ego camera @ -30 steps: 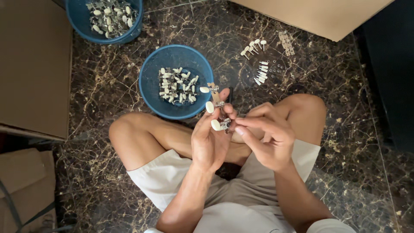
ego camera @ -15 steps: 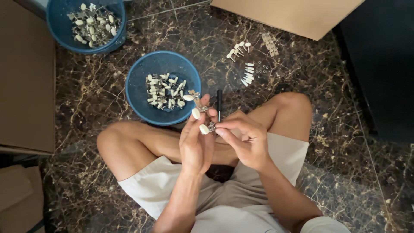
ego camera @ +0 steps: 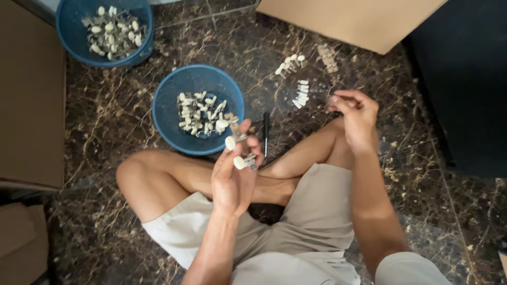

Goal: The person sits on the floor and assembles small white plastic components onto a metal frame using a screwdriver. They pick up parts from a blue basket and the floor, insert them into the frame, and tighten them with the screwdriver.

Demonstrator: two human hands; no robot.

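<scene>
- Your left hand [ego camera: 232, 182] is raised over your crossed legs, fingers closed around several small parts [ego camera: 237, 153] with cream caps and metal clips. Keep that grip firm but light, so that no cap slips out between the fingers.
- Your right hand [ego camera: 355, 112] is well apart from the left, reaching out past your right knee with thumb and fingertips pinched together. Whether a part sits in the pinch cannot be told; it is too small to make out.
- The laid-out rows of parts [ego camera: 301, 94] lie on the marble floor [ego camera: 422, 174] just beside the right fingertips. In my judgement, you should lower the pinch close to the floor and set each piece parallel to its neighbours, caps facing the same way.
- Do not sweep the wrist across the rows; the pieces look light and would probably scatter.
- The near blue bowl [ego camera: 166, 121] of loose parts sits just ahead of the left hand, and a dark pen-like tool [ego camera: 265, 134] lies beside it. Keep both within reach.
- The second blue bowl [ego camera: 68, 42] stands farther off at the upper left.
</scene>
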